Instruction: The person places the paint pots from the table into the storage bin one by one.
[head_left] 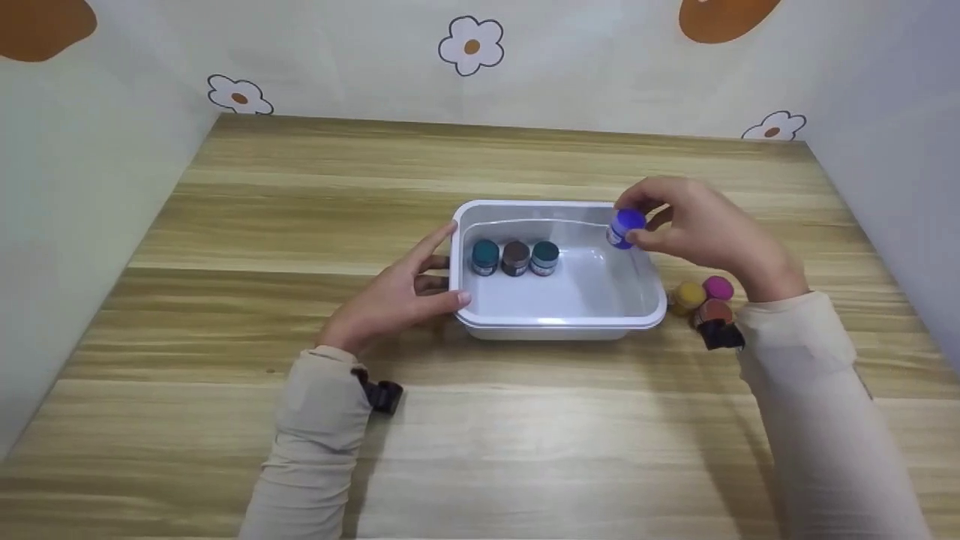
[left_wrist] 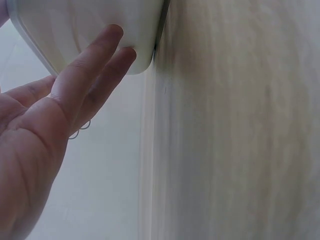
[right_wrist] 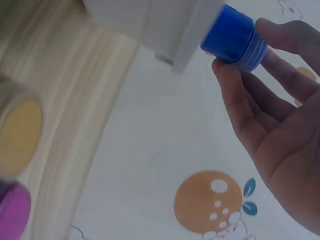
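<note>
A white plastic tub [head_left: 555, 321] stands on the table with three small paint jars in a row inside: a teal jar [head_left: 485, 257], a brown jar [head_left: 515, 258] and a dark green jar [head_left: 544, 258]. My left hand [head_left: 394, 300] rests against the tub's left end, thumb at the rim; the left wrist view shows straight fingers [left_wrist: 90, 75] touching the outer wall. Over the tub's right back corner my right hand [head_left: 709, 229] pinches a blue paint jar [head_left: 626, 227] between thumb and fingers. That blue jar [right_wrist: 234, 37] is tilted in the right wrist view.
Right of the tub, close to my right wrist, are a yellow jar [head_left: 688, 298], a magenta jar [head_left: 718, 289] and a reddish-brown jar [head_left: 714, 313]. The wood-grain table [head_left: 525, 442] meets a flower-patterned wall [head_left: 360, 67] at the back and plain side walls.
</note>
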